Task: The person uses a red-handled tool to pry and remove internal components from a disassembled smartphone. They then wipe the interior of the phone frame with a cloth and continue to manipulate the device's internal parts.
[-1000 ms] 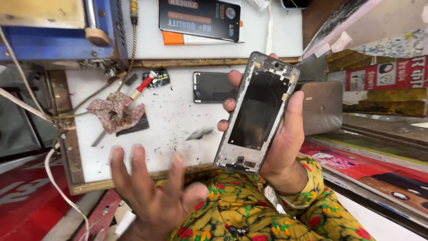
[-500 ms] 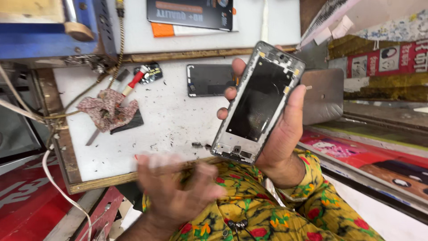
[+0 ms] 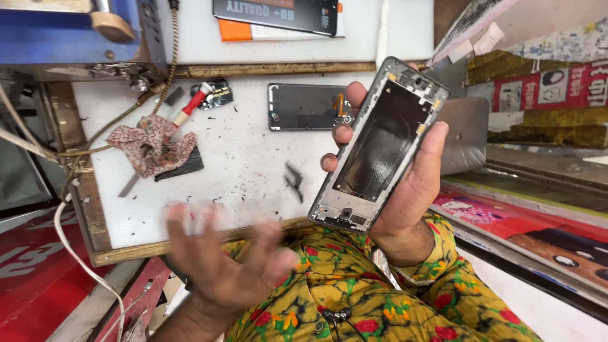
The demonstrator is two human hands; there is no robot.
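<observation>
Right hand around phone frame

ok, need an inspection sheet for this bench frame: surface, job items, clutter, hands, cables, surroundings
Surface: white work board in a wooden frame, flecked with dark debris.
Job's things: stripped phone frame, empty and tilted, held above the board; dark phone panel lies flat behind it.
Clutter: patterned rag on a dark pad; red-handled tool; small dark scrap; dark box at the far edge.
Grippers: right hand grips the phone frame; left hand is open, blurred, holding nothing, at the board's near edge.
Cables: braided cord along the left; white cable trails down off the bench.
Surroundings: blue machine top left; printed packaging stacked on the right.
</observation>
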